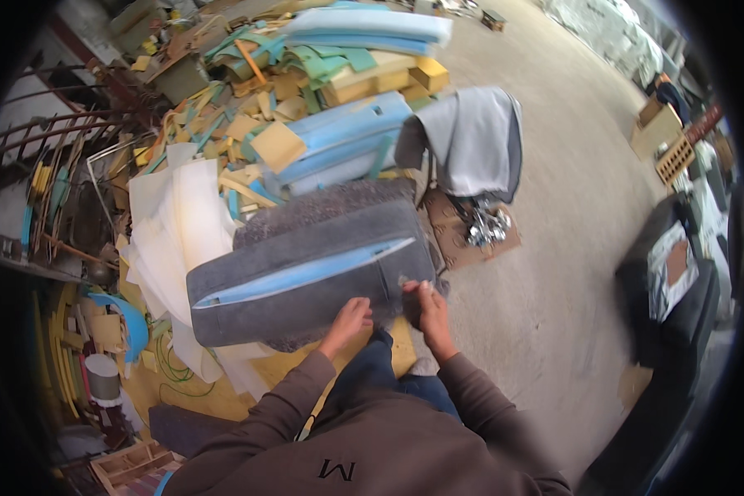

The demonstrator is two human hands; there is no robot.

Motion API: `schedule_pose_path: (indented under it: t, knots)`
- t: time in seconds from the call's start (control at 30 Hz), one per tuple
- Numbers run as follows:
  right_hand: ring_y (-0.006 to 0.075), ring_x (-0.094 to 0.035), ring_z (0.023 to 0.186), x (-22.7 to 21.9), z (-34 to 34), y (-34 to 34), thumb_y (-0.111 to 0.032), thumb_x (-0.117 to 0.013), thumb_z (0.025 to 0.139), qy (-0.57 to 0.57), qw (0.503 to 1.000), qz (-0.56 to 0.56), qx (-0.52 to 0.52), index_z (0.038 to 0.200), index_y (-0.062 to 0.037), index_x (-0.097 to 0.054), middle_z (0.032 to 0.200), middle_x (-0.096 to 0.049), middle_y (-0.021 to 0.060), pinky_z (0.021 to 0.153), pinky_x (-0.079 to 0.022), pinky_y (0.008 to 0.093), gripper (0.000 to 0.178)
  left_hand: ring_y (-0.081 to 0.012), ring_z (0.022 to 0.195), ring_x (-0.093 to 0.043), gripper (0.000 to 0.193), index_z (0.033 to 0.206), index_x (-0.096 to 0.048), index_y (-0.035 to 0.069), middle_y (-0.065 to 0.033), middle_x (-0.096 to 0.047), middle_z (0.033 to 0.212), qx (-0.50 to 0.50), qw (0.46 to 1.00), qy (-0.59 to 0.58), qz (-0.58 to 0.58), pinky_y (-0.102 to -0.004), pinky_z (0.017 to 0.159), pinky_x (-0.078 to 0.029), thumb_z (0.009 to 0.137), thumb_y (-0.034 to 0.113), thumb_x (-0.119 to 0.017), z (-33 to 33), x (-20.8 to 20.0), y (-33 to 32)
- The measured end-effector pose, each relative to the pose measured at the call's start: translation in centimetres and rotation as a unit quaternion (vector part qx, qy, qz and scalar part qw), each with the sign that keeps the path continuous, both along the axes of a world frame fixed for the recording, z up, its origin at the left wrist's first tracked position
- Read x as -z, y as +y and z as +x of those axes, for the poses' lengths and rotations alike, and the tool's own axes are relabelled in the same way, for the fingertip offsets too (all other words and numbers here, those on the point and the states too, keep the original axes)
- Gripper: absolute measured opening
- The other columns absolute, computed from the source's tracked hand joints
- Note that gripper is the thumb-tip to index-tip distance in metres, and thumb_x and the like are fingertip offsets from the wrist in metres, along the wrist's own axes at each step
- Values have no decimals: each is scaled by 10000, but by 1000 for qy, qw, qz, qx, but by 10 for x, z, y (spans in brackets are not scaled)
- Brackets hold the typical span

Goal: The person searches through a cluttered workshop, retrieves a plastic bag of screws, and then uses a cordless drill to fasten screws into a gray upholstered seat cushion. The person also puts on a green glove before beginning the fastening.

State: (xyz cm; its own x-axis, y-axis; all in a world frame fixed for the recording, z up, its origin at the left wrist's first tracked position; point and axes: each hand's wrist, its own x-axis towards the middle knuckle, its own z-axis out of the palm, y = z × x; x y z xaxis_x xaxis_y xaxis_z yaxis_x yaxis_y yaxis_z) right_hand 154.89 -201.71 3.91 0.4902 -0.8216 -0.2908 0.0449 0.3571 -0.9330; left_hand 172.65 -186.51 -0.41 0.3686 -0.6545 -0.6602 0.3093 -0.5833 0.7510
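Observation:
A long dark grey cushion [298, 307] lies in front of me with a long slit in its cover. Through the slit shows a light blue filling [306, 273] with a pale edge. My left hand [350, 324] is at the cushion's near side, its fingers curled in; whatever they hold, if anything, is hidden. To the right, near the cushion's right end, my right hand [430, 318] is closed with thumb and fingertips together. Something small and pale is at its fingertips, too small to name. Beneath the cushion is a mottled dark brown-grey fabric [322, 208].
White sheeting [169, 231] hangs on the left. Beyond the cushion is a heap of foam offcuts [277, 147] with blue foam slabs [339, 136]. A grey cloth [471, 136] drapes over a support at right, beside cardboard [463, 248] bearing shiny metal pieces [488, 225]. Dark upholstered pieces [665, 314] stand far right.

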Motion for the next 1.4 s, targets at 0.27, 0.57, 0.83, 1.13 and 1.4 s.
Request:
schedule_pose_path:
  t: [0.27,0.57,0.83,1.13,1.4]
  knots:
    - [221,-645,1305,56,156,-6,-506,-469,1221,-26,940,220,-258,1362,-41,-728,1356,-727,101,1134,-493,406,551,-410,1288,-682,608,1544,-552,-9,-247,-677,1401,-191,938,-289,15,-468,1082,-551,1132,423,-668,99,31,40]
    - [229,-747,1177,78,71,-97,-431,-605,1148,105,946,190,-240,1351,-85,-690,1326,-740,71,984,-567,397,410,-574,1342,-587,707,1583,-536,66,-320,-555,1497,-18,902,-422,91,-595,1118,-520,994,362,-794,104,43,36]
    - [218,-803,972,97,-222,-97,-292,-685,1072,230,954,164,97,1199,-95,-712,1141,-769,58,751,-560,340,236,-461,1205,-707,809,1453,-571,9,-266,-715,1328,83,945,-302,90,-529,1019,-568,889,462,-934,173,63,40]
    - [344,-764,1035,213,-506,130,-361,-747,1032,283,838,375,276,1366,-107,-720,1291,-764,139,817,-611,520,421,-256,833,-723,716,1295,-613,5,-155,-746,1028,102,956,-181,209,-428,772,-612,799,312,-1027,199,48,11]
    - [309,-709,1213,252,-512,207,-464,-640,1092,456,866,-17,206,1425,-100,-628,1350,-700,115,971,-560,547,494,-480,1359,-615,560,1372,-697,31,-239,-636,1436,26,763,-573,299,-554,1148,-529,888,259,-866,81,26,-65]
